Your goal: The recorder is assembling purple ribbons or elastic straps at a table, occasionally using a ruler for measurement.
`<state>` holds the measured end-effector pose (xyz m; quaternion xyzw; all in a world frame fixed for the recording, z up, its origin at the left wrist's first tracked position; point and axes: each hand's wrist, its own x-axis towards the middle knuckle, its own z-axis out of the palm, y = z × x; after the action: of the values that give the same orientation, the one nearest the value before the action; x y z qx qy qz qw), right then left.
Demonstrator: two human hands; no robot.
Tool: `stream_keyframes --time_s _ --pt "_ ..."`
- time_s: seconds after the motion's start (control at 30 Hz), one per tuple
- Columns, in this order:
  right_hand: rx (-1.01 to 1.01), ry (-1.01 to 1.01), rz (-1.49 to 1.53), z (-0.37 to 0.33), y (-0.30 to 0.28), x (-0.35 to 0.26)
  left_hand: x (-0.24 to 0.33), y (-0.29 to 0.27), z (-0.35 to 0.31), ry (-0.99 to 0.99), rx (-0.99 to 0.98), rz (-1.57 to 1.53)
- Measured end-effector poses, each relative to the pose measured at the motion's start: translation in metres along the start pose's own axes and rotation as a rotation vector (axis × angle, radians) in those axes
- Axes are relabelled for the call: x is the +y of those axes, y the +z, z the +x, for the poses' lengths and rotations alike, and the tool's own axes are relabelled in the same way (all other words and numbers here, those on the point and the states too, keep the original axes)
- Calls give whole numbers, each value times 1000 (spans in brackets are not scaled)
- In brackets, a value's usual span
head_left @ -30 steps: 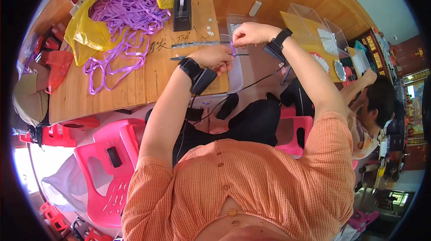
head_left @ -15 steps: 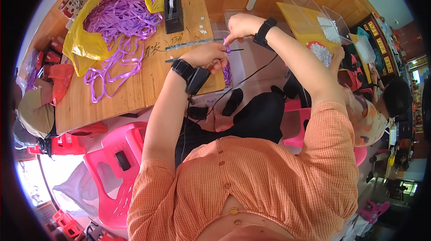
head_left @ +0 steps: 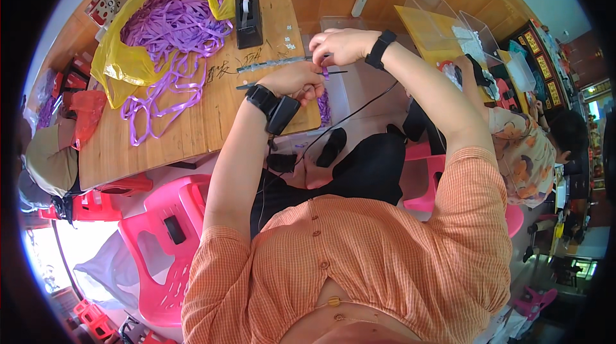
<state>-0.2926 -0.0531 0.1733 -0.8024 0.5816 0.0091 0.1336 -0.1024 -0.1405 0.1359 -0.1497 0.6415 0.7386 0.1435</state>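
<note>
My left hand [head_left: 298,80] is closed at the right edge of the wooden table, its fingers curled round a thin dark rod [head_left: 338,73] that sticks out past them. A short piece of purple ribbon [head_left: 326,75] hangs by the rod. Just beyond, my right hand [head_left: 340,47] is closed, fingertips bent down where the ribbon meets a second rod; its grip is partly hidden. That second rod is fixed to the tabletop under clear tape [head_left: 273,63]. More purple ribbon [head_left: 325,110] lies below in a clear plastic bin [head_left: 340,91].
A yellow bag [head_left: 106,65] full of purple ribbon [head_left: 173,23] spills onto the table [head_left: 160,155]. A black tape dispenser [head_left: 248,20] stands near the far edge. A black cable [head_left: 356,112] runs beneath my right arm. At right another person [head_left: 523,151] sits by a yellow-topped table [head_left: 410,17].
My right hand has shifted slightly left, its pointing finger now curled in over the rod. The left hand stays put. The person at right has reached forward over the white pieces.
</note>
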Motion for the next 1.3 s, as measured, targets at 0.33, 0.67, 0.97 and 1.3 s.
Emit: stream_keyframes --time_s 0.33,0.67,0.97,1.3 --pt "-53 40 394 2 13 14 -3 -2 2 -6 10 34" --pt "475 353 1928 -51 128 8 7 1 -3 5 -45 -7" --pt "709 183 2401 -18 168 7 6 3 -2 4 -23 -28" --pt "570 173 2385 14 161 -19 3 2 -2 14 -42 -48"
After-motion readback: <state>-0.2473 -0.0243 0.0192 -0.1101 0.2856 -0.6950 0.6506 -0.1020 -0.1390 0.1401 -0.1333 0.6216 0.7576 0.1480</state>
